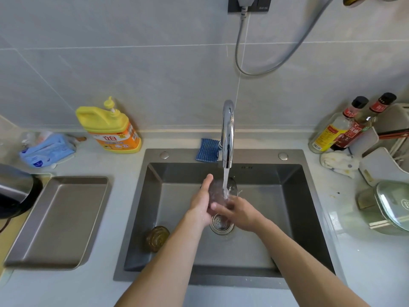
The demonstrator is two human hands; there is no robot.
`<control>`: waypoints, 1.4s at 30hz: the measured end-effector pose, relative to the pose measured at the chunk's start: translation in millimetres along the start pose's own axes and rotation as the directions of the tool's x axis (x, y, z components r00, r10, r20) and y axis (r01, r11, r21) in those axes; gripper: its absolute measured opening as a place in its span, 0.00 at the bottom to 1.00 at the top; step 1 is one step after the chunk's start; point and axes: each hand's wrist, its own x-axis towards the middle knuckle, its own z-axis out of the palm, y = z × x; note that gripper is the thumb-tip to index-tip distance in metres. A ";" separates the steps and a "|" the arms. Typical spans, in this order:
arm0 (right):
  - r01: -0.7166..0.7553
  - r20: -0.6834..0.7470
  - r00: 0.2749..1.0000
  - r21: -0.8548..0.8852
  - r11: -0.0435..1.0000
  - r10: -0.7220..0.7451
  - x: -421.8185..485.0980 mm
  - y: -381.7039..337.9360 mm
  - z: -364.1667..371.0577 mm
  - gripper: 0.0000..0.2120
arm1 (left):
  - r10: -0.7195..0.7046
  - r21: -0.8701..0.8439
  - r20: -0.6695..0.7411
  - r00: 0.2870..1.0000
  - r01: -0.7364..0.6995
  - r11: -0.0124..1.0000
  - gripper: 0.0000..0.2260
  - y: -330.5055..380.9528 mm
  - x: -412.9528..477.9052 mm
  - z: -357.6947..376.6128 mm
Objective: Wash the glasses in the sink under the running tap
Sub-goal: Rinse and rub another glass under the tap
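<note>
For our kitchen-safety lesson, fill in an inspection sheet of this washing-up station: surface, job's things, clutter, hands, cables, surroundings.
Surface: pale counter around a dark sink.
Job's things: tap running onto a clear glass; an amber glass sits on the sink floor, left of the drain.
Clutter: grey tray, kettle and blue packet at left; dish soap bottle and blue sponge behind the sink; sauce bottles, rag and lidded dish at right.
Hands: left hand and right hand both hold the clear glass under the stream.
Cables: grey cable loops from a wall socket above the tap.
Surroundings: grey tiled wall.
</note>
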 end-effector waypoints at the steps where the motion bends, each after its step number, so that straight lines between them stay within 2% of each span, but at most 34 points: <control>1: 0.048 -0.028 0.998 -0.147 0.988 -0.053 2.2 3.7 -3.9 0.13 | -0.022 -0.015 0.026 0.999 0.022 1.000 0.27 2.5 -3.6 1.9; 2: 0.064 -0.071 0.994 -0.236 0.970 -0.083 3.7 3.7 -5.9 0.14 | -0.027 -0.024 0.037 0.999 0.028 0.999 0.26 2.5 -2.3 1.7; 4: 0.043 -0.153 0.986 -0.171 0.984 -0.070 7.5 -1.6 -3.3 0.11 | -0.018 -0.028 0.066 0.998 0.020 0.999 0.26 -0.6 0.5 1.6; 7: 0.031 -0.233 0.972 0.197 0.980 0.016 12.9 -14.7 9.2 0.08 | 0.023 -0.074 0.049 0.999 -0.020 0.997 0.27 -8.5 -2.7 3.5; 8: -0.001 -0.188 0.980 0.335 0.942 0.068 13.6 -16.4 11.1 0.09 | 0.031 -0.057 0.031 0.999 -0.029 0.998 0.29 -9.2 -2.8 4.2; 9: -0.030 -0.115 0.990 0.403 0.914 0.084 11.8 -15.9 10.7 0.10 | 0.032 -0.034 0.020 0.999 -0.031 0.999 0.29 -8.2 -3.7 4.2; 10: -0.031 -0.055 0.997 0.366 0.930 0.055 8.1 -13.4 7.2 0.09 | 0.022 -0.026 0.018 1.000 -0.022 0.999 0.27 -6.4 -2.3 2.6; 11: 0.014 -0.020 1.000 0.222 0.975 -0.010 5.2 -7.1 1.9 0.08 | -0.001 -0.021 0.030 1.000 0.001 1.000 0.25 -3.0 -3.9 1.2; 12: 0.100 0.000 0.995 -0.019 0.995 -0.100 4.0 1.2 -4.2 0.07 | -0.027 -0.016 0.047 0.999 0.028 0.999 0.25 -0.1 -4.8 0.1; 13: 0.180 0.005 0.983 -0.272 0.945 -0.185 4.4 9.3 -10.1 0.05 | -0.041 -0.023 0.051 0.998 0.042 0.999 0.26 2.3 -5.4 -0.6; 14: 0.204 -0.010 0.973 -0.438 0.876 -0.232 6.7 14.5 -13.7 0.05 | -0.042 -0.024 0.036 0.998 0.043 0.999 0.27 1.2 -3.2 -2.3; 15: 0.198 -0.066 0.964 -0.473 0.859 -0.259 8.5 13.9 -14.4 0.08 | -0.037 -0.031 0.038 0.999 0.038 0.999 0.27 0.9 -3.2 -2.6; 16: 0.160 -0.157 0.958 -0.410 0.898 -0.242 9.9 9.0 -10.8 0.12 | -0.035 -0.043 0.055 0.998 0.038 0.998 0.28 0.6 -5.5 -0.8; 18: 0.086 -0.294 0.948 -0.140 0.986 -0.124 12.9 -7.1 -3.4 0.16 | -0.021 -0.078 0.083 0.996 0.028 0.997 0.27 -2.4 -8.7 5.4; 19: 0.048 -0.281 0.959 0.071 0.996 -0.026 15.2 -10.7 -0.5 0.15 | -0.015 -0.095 0.087 0.996 0.024 0.995 0.26 -2.5 -11.7 7.8; 20: 0.000 -0.198 0.979 0.250 0.968 0.051 14.1 -15.4 2.2 0.12 | -0.016 -0.103 0.081 0.997 0.024 0.994 0.25 -1.7 -12.1 9.4; 21: -0.021 -0.120 0.991 0.331 0.943 0.065 11.7 -14.3 4.0 0.09 | -0.019 -0.108 0.068 0.998 0.027 0.994 0.25 0.0 -11.9 10.1; 22: 0.002 -0.074 0.997 0.280 0.960 0.020 9.0 -10.0 2.8 0.08 | -0.024 -0.112 0.052 0.998 0.030 0.993 0.26 2.0 -9.9 9.3; 23: 0.059 -0.054 0.997 0.099 0.993 -0.054 8.7 2.1 -0.4 0.07 | -0.037 -0.114 0.041 0.998 0.042 0.993 0.27 4.4 -11.2 8.1; 24: 0.139 -0.041 0.988 -0.147 0.979 -0.147 8.9 12.3 -6.2 0.10 | -0.047 -0.105 0.036 0.998 0.051 0.993 0.28 5.8 -10.4 5.7; 25: 0.199 -0.032 0.974 -0.362 0.911 -0.225 11.7 22.0 -10.3 0.13 | -0.054 -0.103 0.025 0.998 0.056 0.993 0.29 6.7 -10.4 3.5; 26: 0.213 -0.043 0.965 -0.449 0.868 -0.260 12.1 22.7 -11.3 0.14 | -0.059 -0.103 0.011 0.998 0.059 0.993 0.29 5.9 -9.0 1.0; 27: 0.194 -0.091 0.962 -0.428 0.883 -0.256 11.6 18.2 -9.8 0.12 | -0.064 -0.109 0.026 0.998 0.066 0.992 0.30 4.5 -9.9 0.4; 28: 0.164 -0.152 0.963 -0.335 0.928 -0.224 11.1 11.9 -5.5 0.09 | -0.066 -0.121 0.056 0.996 0.072 0.990 0.29 2.6 -11.9 1.7; 30: 0.077 -0.224 0.970 -0.077 0.994 -0.093 9.8 -2.1 3.2 0.14 | -0.067 -0.160 0.069 0.995 0.078 0.984 0.27 -1.7 -16.5 5.3; 31: 0.028 -0.205 0.979 0.088 0.996 -0.009 9.6 -5.9 6.4 0.15 | -0.059 -0.173 0.069 0.996 0.070 0.982 0.26 -3.8 -15.3 6.2; 33: -0.064 -0.042 0.995 0.376 0.924 0.086 5.3 -10.5 8.3 0.10 | -0.046 -0.149 0.060 0.997 0.055 0.987 0.27 -5.6 -16.1 5.5; 34: -0.086 0.023 0.996 0.365 0.927 0.083 4.1 -8.7 5.5 0.08 | -0.047 -0.135 0.060 0.997 0.054 0.989 0.27 -5.2 -16.6 4.3; 36: -0.035 0.080 0.996 0.065 0.997 0.030 3.3 -3.9 -4.1 0.11 | -0.063 -0.113 0.084 0.994 0.072 0.991 0.27 -3.4 -19.9 3.9; 38: 0.069 0.052 0.997 -0.279 0.958 -0.056 8.8 2.2 -6.5 0.15 | -0.074 -0.106 0.092 0.993 0.084 0.991 0.27 -4.4 -20.6 3.9; 39: 0.075 0.003 0.997 -0.376 0.924 -0.080 9.2 1.6 -4.0 0.16 | -0.072 -0.115 0.101 0.992 0.083 0.990 0.28 -3.9 -23.3 6.2; 40: 0.053 -0.069 0.994 -0.386 0.921 -0.086 10.2 1.5 1.0 0.16 | -0.069 -0.124 0.101 0.992 0.082 0.989 0.28 -3.4 -25.7 9.5; 41: -0.003 -0.127 0.991 -0.299 0.954 -0.037 9.5 -0.9 4.5 0.17 | -0.071 -0.133 0.099 0.993 0.084 0.988 0.27 -3.1 -27.0 12.7; 42: -0.044 -0.160 0.987 -0.111 0.993 0.026 10.9 -1.0 8.4 0.16 | -0.076 -0.129 0.091 0.993 0.088 0.988 0.27 -4.0 -25.3 14.3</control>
